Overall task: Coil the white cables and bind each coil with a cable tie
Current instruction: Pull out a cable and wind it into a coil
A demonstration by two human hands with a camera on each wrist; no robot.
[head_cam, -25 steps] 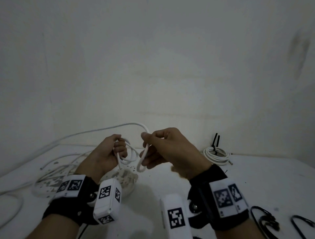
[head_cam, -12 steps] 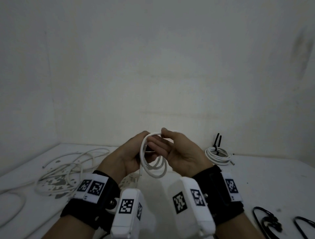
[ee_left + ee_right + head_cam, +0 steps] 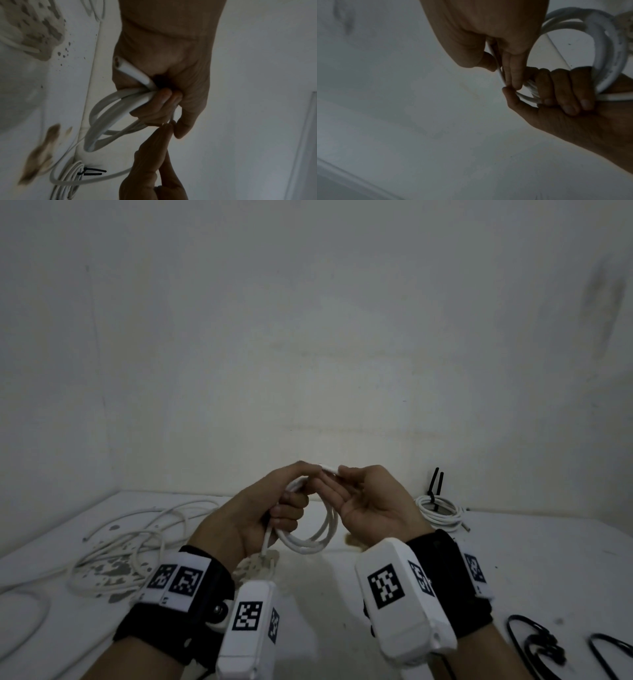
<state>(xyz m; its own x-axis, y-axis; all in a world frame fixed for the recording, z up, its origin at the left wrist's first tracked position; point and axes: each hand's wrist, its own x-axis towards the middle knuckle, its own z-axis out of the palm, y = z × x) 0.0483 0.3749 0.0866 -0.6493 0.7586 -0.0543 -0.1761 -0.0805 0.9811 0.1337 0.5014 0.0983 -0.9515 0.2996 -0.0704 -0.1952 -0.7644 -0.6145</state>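
Observation:
Above the table's middle, my left hand (image 3: 289, 506) grips a small coil of white cable (image 3: 308, 541), fingers curled round its loops. In the left wrist view that left hand (image 3: 164, 98) clamps the bundled loops, and a cut cable end (image 3: 121, 65) sticks out by the palm. My right hand (image 3: 339, 475), palm turned up, pinches one strand at the coil's top. The right wrist view shows the right hand (image 3: 498, 71) holding that strand between thumb and fingers, touching the left hand's fingers (image 3: 556, 94). The coil (image 3: 607, 47) arcs behind them.
Loose white cables (image 3: 137, 537) sprawl over the stained left part of the white table (image 3: 342, 611). A finished white coil with a black tie (image 3: 440, 510) lies at the back right by the wall. Black cable ties (image 3: 537, 643) lie at the front right.
The hands came together and another loop joined the coil in my left hand. My right hand turned palm up and moved to the coil's top. The trailing cable no longer arcs over the left.

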